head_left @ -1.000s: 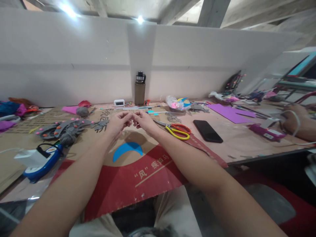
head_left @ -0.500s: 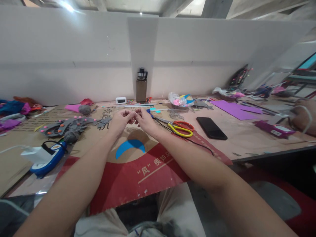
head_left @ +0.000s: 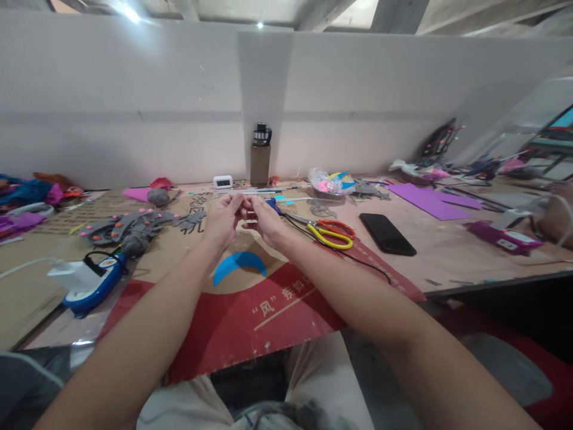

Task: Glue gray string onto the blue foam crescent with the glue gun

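My left hand [head_left: 225, 216] and my right hand [head_left: 267, 223] meet fingertip to fingertip above the cardboard sheet [head_left: 201, 352]. Both are closed in a pinch, thumbs against fingers; anything between them is too small or hidden to make out. Nearer to me, a blue crescent-shaped piece [head_left: 240, 264] lies flat on the brown part of the cardboard. Just beyond my right hand a blue tool end [head_left: 273, 205] shows, with a cable beside it. Scissors [head_left: 329, 232] with one red and one yellow handle lie to the right of that hand.
Right of the scissors is a black phone [head_left: 387, 233], with purple sheets [head_left: 430, 200] behind. A bottle [head_left: 260, 156] stands against the wall. On the left are a grey figure with coloured dots [head_left: 129, 227] and a blue power strip [head_left: 96, 292]. Another person's hand [head_left: 557, 218] is far right.
My fingers have shifted slightly, with the fingers below the pinch now more spread. The whole view has moved a little; the crescent and scissors stay in place on the table.
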Demonstrator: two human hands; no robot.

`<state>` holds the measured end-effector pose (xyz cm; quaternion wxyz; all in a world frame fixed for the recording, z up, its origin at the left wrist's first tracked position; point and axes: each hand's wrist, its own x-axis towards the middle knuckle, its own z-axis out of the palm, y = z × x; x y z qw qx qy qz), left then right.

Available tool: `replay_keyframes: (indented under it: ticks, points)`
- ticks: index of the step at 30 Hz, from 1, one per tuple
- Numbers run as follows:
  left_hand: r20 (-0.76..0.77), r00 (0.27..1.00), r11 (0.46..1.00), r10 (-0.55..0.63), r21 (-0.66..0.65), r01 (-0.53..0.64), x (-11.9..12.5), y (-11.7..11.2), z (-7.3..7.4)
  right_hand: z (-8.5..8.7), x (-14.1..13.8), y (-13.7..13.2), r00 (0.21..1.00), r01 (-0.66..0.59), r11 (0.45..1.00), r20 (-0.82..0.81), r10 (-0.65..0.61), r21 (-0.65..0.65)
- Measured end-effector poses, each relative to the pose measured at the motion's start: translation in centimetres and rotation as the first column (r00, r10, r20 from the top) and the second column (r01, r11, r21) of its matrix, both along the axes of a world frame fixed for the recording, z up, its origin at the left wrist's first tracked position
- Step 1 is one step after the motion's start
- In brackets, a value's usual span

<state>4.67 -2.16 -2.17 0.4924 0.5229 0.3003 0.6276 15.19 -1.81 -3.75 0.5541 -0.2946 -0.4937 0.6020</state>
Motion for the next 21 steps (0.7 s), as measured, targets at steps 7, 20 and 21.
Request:
replay_keyframes:
  ticks: [7, 20, 21]
  points:
    - [-0.558, 0.768, 0.93, 0.313, 0.343, -0.13, -1.0, -0.4, 0.2, 0.1, 0.2, -0.2, 0.986, -0.109, 0.99, -0.134, 0.096, -0.093]
    - [-0.783, 0.111, 0.768, 0.612, 0.622, 0.155, -0.7, 0.1, -1.3, 1.0, 0.6, -0.1, 0.952, -0.284, 0.904, -0.207, 0.225, -0.321]
    - [-0.792, 0.066, 0.778, 0.607, 0.609, 0.153, -0.8, 0.0, -1.3, 0.9, 0.7, -0.1, 0.951, -0.286, 0.9, -0.21, 0.225, -0.328]
